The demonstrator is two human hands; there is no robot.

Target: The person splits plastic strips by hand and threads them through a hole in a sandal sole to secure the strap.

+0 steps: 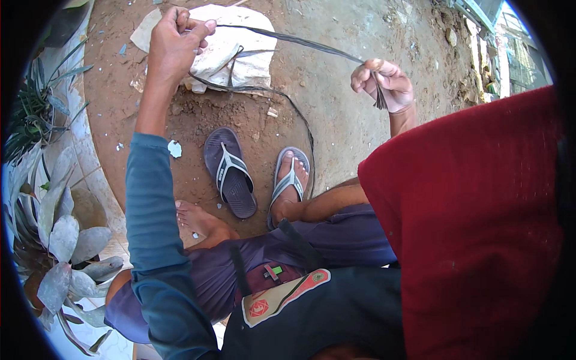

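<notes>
A thin black cord [300, 41] of several loose strands is stretched between my two hands. My left hand [179, 39], at the upper left above a crumpled white sack [249, 23], pinches one part of it between thumb and fingers. At the upper right, my right hand [387, 83] is closed on the cord near its frayed end, which hangs below the fingers. Another length of black cord [282, 95] crosses the sack, curves right and drops down past my sandalled foot. Whether both lengths are one piece I cannot tell.
A loose sandal [240, 195] lies on the dirt beside my bare foot [201, 219]; the other sandal [291, 180] is worn. Leafy plants [66, 240] line a tiled edge at left. Red cloth [474, 228] hides much of the right side. Rubble [451, 37] lies at the upper right.
</notes>
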